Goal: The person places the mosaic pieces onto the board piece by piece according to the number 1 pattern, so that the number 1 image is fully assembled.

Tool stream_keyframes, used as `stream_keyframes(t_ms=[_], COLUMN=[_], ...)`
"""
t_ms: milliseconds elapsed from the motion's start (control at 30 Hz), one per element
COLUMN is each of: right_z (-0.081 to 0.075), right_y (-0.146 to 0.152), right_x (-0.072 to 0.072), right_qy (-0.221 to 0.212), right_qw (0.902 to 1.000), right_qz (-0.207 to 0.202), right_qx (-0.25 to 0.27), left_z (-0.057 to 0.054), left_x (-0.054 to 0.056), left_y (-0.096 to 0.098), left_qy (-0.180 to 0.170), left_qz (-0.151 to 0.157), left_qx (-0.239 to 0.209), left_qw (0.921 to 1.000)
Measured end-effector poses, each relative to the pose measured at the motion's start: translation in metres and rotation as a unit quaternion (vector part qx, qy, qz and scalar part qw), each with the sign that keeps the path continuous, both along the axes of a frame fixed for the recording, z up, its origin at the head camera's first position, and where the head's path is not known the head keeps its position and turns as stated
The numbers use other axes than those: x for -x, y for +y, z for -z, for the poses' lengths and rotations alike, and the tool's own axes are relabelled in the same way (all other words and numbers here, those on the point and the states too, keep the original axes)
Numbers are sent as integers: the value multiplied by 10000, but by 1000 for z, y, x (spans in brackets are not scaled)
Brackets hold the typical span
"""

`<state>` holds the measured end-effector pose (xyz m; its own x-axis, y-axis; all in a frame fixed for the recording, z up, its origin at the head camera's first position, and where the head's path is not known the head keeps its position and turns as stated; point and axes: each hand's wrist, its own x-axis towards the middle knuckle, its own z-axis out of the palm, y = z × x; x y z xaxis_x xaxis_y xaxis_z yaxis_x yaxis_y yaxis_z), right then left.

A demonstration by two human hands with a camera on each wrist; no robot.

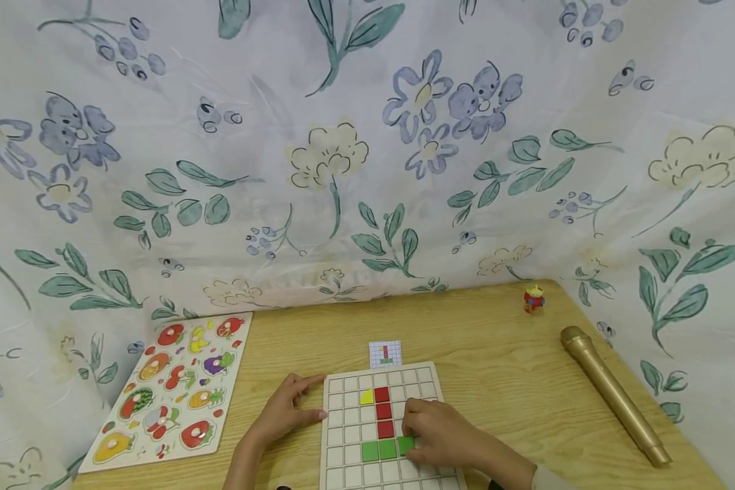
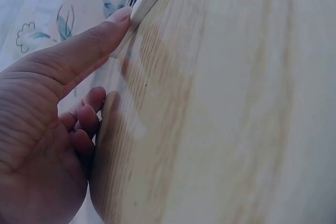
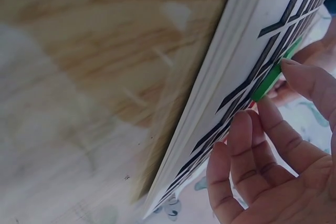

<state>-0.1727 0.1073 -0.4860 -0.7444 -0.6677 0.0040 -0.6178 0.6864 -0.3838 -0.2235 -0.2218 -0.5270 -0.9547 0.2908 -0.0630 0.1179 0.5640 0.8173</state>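
Note:
A white grid board (image 1: 343, 435) lies on the table, its cells outlined by raised lines. With thumb and index finger my right hand (image 1: 441, 435) pinches a green square tile (image 3: 270, 80), which is tilted against the grid in the right wrist view. Left of it, flat in one row, lie more green tiles (image 1: 370, 450). Above them runs a column of red tiles (image 1: 384, 411), with a yellow tile (image 1: 367, 397) having a rounded corner beside the top one. My left hand (image 1: 284, 412) touches the board's left edge with extended thumb and index finger.
A small pattern card (image 1: 384, 354) lies at the board's far edge. A fruit puzzle board (image 1: 211, 381) is at left. On the right are a gold microphone-shaped object (image 1: 615, 395) and a small toy figure (image 1: 533, 299). Flowered cloth (image 1: 343, 204) hangs behind the wooden table (image 1: 496, 354).

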Motion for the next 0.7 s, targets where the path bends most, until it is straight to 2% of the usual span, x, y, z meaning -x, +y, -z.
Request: stream_keyframes(t_ms=[233,500,700], right_z=[1,0,1], right_y=[-1,-1,-1], right_x=[-2,-5,-5], right_qy=[306,554,871], right_qw=[9995,9982,9954], right_qz=[-92,-220,-393], right_qx=[-56,-82,62], left_z=[-1,-4,-3], left_x=[-2,-4,-4], left_y=[0,-3,-3], left_qy=[-27,46,-25], left_qz=[3,89,29], left_qx=[55,-100,-38], left_qw=[10000,9999,10000])
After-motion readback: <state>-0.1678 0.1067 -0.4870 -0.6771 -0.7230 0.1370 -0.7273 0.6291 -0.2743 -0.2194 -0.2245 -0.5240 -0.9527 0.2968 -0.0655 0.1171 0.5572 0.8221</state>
